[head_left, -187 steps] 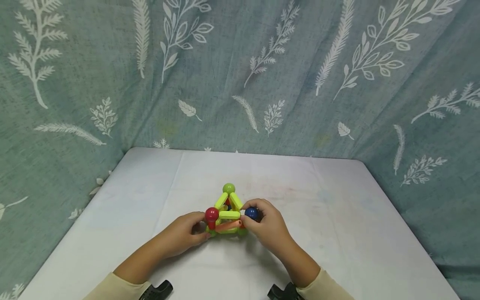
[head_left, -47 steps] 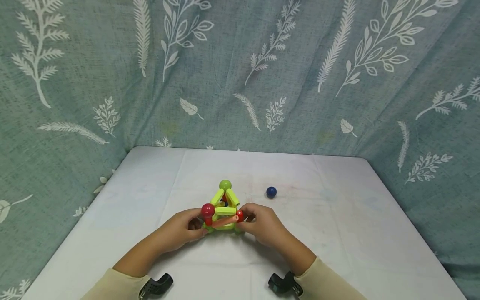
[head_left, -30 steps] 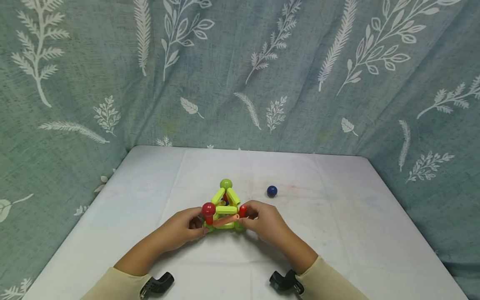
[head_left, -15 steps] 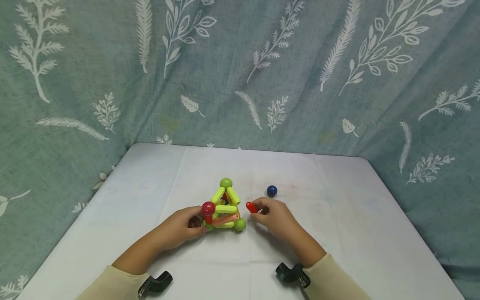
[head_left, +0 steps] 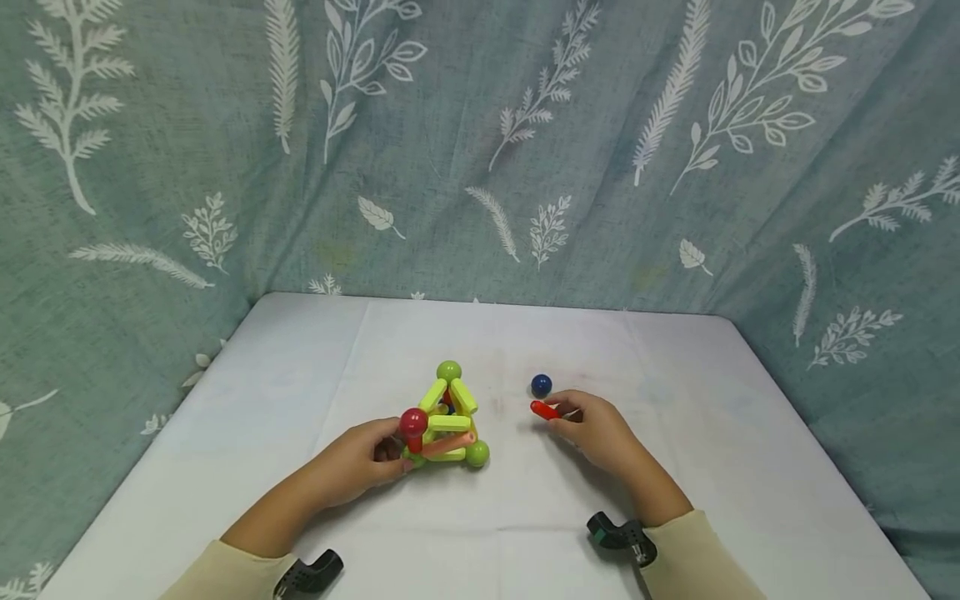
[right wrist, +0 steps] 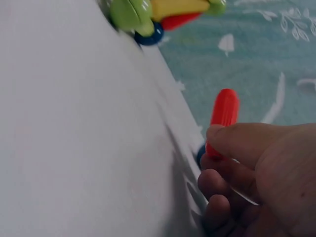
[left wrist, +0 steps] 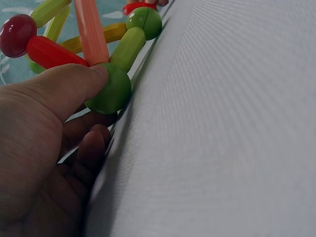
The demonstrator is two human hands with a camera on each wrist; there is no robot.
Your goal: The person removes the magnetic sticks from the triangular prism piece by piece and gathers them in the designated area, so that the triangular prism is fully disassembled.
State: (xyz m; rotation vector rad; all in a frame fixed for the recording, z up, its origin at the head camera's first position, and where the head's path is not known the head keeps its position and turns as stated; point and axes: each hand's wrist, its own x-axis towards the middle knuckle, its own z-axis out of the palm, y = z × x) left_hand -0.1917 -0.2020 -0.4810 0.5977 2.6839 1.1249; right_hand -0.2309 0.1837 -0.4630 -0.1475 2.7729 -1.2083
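Note:
A frame built of toy rods and balls (head_left: 450, 423) stands on the white table, mostly yellow-green with a red ball (head_left: 413, 422) at its near left. My left hand (head_left: 356, 462) holds its left corner; in the left wrist view the thumb presses the green corner ball (left wrist: 114, 91). An orange rod (head_left: 450, 445) slants across the front. To the right, my right hand (head_left: 596, 429) pinches a short red rod (head_left: 543, 409) between thumb and fingers, clear of the frame. Just behind that rod lies a loose blue ball (head_left: 541, 385). The right wrist view shows the red rod (right wrist: 225, 111) pointing away from the fingertips.
White cloth covers the table (head_left: 637, 358). A green leaf-patterned curtain (head_left: 450, 150) hangs behind and along both sides. Black wrist devices show at the left forearm (head_left: 255, 521) and right forearm (head_left: 660, 492).
The blue ball was in my right hand and now lies on the table. My right hand has taken the red rod off the frame's right side and moved it rightward. My left hand stays put.

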